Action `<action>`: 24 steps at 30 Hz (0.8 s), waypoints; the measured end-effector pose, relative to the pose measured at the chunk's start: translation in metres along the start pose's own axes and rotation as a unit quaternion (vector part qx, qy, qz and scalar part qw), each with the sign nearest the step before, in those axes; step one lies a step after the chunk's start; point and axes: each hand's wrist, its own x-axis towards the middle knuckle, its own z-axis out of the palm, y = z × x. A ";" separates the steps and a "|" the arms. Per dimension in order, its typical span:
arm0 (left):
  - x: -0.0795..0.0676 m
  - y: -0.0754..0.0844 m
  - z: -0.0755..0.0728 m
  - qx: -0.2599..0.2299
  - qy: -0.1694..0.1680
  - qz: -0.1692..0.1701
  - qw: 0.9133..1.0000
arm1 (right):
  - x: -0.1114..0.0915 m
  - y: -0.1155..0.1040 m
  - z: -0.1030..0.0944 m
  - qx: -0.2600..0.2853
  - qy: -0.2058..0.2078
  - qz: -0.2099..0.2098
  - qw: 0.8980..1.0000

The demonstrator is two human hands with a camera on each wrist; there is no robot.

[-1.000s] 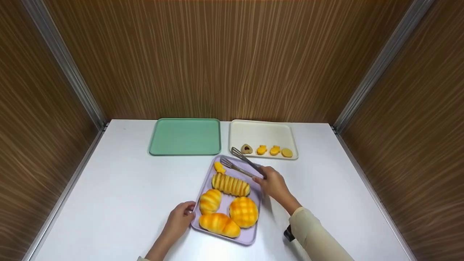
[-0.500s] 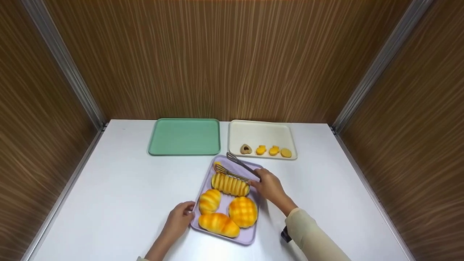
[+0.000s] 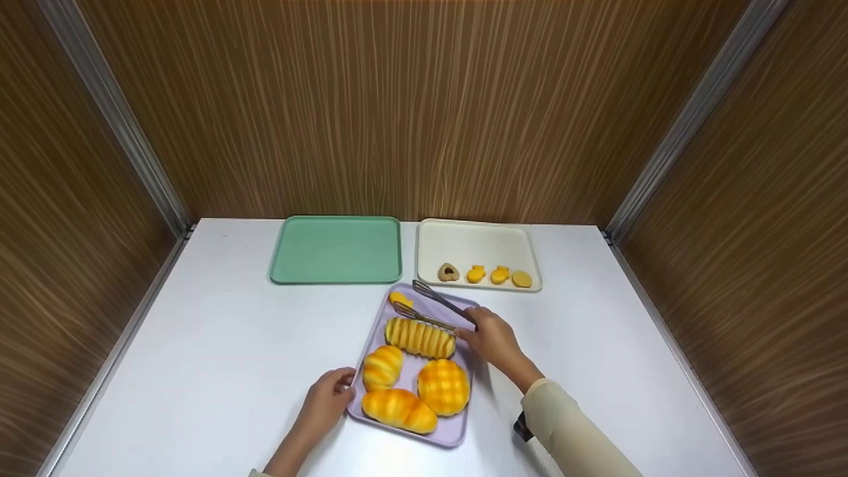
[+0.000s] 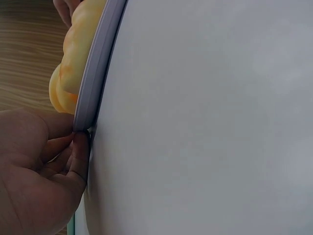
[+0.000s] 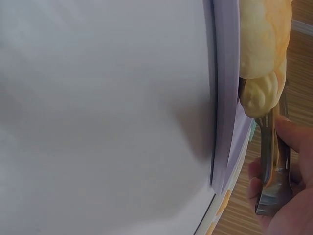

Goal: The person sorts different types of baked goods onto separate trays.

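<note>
At the left rim of a purple tray (image 3: 454, 434), my left hand (image 3: 328, 397) pinches the edge between thumb and fingers, as the left wrist view also shows. My right hand (image 3: 491, 338) grips metal tongs (image 5: 274, 171), whose whisk-like ends are spread apart over the tray's far part. One tong end lies beside a small yellow biscuit (image 3: 399, 298) in the far left corner; contact is unclear. Nearer me sit a ridged long bread (image 3: 421, 338), a small roll (image 3: 383, 368), a round checked bun (image 3: 443, 387) and a long glossy roll (image 3: 399, 410).
Behind the purple tray, a green tray (image 3: 336, 250) lies to the left. To its right, a cream tray (image 3: 474, 242) carries a heart-shaped biscuit (image 3: 448, 271) and several yellow biscuits (image 3: 500, 275) along its near edge. Wood-patterned walls (image 3: 411, 106) enclose the white table (image 3: 218, 344).
My right hand has brought the tongs left and nearer to me, beside the small yellow biscuit, which now looks turned. The left hand stays on the tray rim.
</note>
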 end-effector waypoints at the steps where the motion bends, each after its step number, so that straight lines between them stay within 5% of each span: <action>1: 0.000 0.000 0.000 -0.001 -0.001 -0.003 1.000 | 0.001 0.000 0.000 -0.002 -0.004 -0.002 1.000; 17: 0.000 0.000 0.002 0.007 0.010 -0.002 1.000 | 0.010 0.005 0.009 -0.001 -0.022 0.020 1.000; 24: 0.001 0.000 0.001 0.007 0.008 -0.005 1.000 | 0.012 0.004 0.012 -0.015 -0.008 -0.008 1.000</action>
